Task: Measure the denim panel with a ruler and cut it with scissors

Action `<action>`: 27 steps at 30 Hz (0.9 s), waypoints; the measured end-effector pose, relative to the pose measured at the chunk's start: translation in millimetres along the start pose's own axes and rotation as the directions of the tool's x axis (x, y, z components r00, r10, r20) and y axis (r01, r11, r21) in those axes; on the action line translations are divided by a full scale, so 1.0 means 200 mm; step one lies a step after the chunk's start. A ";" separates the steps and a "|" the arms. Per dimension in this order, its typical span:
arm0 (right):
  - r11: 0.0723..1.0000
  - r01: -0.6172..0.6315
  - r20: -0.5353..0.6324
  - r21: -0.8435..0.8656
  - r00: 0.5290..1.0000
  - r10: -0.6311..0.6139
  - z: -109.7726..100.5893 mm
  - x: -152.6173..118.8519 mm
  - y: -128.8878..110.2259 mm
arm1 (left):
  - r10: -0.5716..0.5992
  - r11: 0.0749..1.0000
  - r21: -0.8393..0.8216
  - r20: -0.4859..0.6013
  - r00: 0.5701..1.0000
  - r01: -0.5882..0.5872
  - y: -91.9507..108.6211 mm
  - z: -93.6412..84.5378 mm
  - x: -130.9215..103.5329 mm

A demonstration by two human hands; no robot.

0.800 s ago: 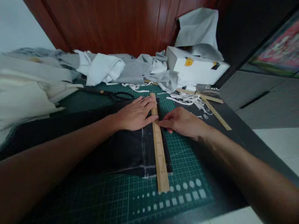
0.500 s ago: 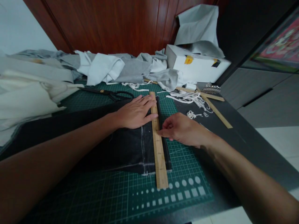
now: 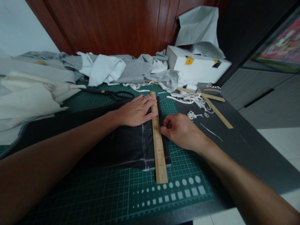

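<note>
A wooden ruler [image 3: 160, 153] lies across the dark fabric [image 3: 124, 145], near its right-hand end. My left hand [image 3: 138, 111] rests flat on the fabric, fingers stretched out, with the fingertips and thumb on the ruler's upper part. Close to the ruler's right edge, my right hand [image 3: 179, 129] is closed in a pinch, its fingertips over the strip of fabric there. Whatever the pinch holds, if anything, is hidden. Pale lines and stitching run along the fabric left of the ruler. Under it all lies a green cutting mat [image 3: 93, 197].
Black scissors [image 3: 110, 92] lie beyond the fabric. White cords [image 3: 192, 97], more wooden rulers [image 3: 217, 112] and a thin metal tool [image 3: 211, 132] are at the right. Cream cloth [image 3: 30, 97], grey cloth [image 3: 136, 70] and a white box [image 3: 199, 64] line the back and left.
My right hand has shifted slightly, its fingertips drawing off the ruler to its right edge. The thin metal tool beside my wrist now shows more fully. My left hand stays on the ruler.
</note>
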State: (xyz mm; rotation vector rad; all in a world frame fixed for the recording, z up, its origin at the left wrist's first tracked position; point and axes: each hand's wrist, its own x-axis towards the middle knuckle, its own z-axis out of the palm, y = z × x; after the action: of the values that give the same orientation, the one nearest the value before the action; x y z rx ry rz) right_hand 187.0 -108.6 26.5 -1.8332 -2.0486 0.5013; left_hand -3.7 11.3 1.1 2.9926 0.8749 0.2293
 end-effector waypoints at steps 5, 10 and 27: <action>1.000 -0.010 -0.035 -0.019 0.999 0.009 0.00 0.04 0.03 | 0.004 1.000 0.010 -0.001 1.000 -0.004 -0.05 0.01 0.04; 0.999 -0.034 -0.051 -0.031 0.998 0.032 0.00 0.07 0.03 | 0.020 1.000 0.005 -0.019 1.000 -0.020 -0.11 0.03 0.08; 0.996 0.005 -0.046 -0.088 0.999 -0.009 -0.01 0.05 0.02 | -0.020 1.000 0.005 0.007 1.000 0.020 -0.06 0.01 0.07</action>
State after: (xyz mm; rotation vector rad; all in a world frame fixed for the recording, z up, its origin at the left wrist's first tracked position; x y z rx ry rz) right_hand 191.0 -98.1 26.5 -1.8691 -2.0763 0.3687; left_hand 1.3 29.0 1.2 2.9857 0.9061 0.2171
